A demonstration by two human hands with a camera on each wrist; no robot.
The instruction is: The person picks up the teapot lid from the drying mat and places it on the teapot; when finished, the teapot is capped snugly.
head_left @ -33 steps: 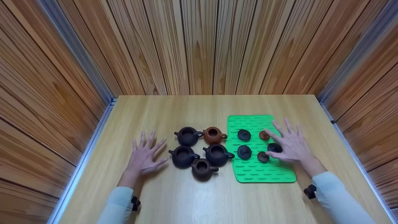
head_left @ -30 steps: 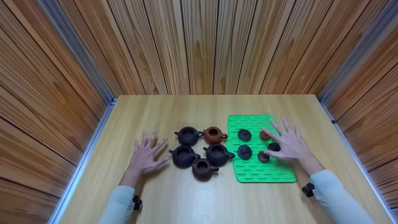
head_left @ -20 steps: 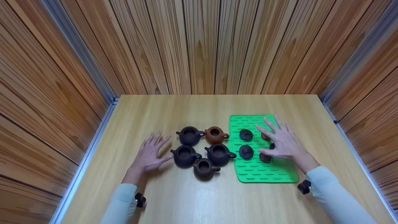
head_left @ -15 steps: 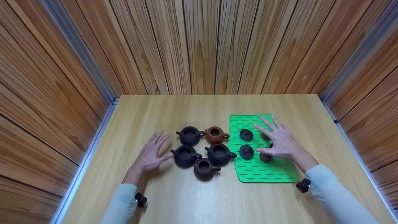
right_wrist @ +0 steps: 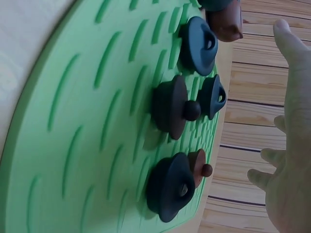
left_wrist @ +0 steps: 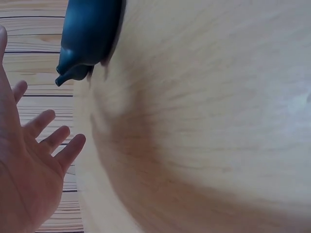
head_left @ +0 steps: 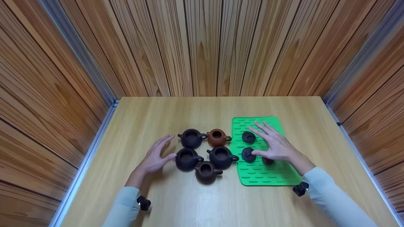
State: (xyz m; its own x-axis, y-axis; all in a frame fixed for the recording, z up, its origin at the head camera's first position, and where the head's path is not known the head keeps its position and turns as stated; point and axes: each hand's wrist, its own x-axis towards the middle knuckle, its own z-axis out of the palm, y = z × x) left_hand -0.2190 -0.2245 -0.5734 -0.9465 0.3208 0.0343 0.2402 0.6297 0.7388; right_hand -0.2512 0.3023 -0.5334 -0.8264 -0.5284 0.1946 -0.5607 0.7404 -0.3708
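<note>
My left hand [head_left: 153,160] hovers left of a dark teapot [head_left: 185,164], holding nothing. In the head view its thumb tip overlaps or meets the spout side; whether it touches I cannot tell. Over the green mat [head_left: 262,180], my right hand [head_left: 277,147] has its fingers spread and holds nothing. Below its thumb lies a black lid [head_left: 247,155], with another black lid [head_left: 248,137] behind. A brown lid [head_left: 268,161] is partly covered by the hand. The right wrist view also shows a reddish lid [right_wrist: 196,162] and a black lid [right_wrist: 167,189], hidden from the head view.
Several lidless teapots stand close together left of the mat. Among them are a reddish-brown one [head_left: 217,142], a brown one [head_left: 205,178] in front and a black one [head_left: 221,163] by the mat's edge. Wood-panelled walls [head_left: 202,47] enclose the table [head_left: 202,208].
My right hand has moved left across the mat, now covering the reddish lid and a black lid. The left hand has shifted slightly right, closer to the dark teapot.
</note>
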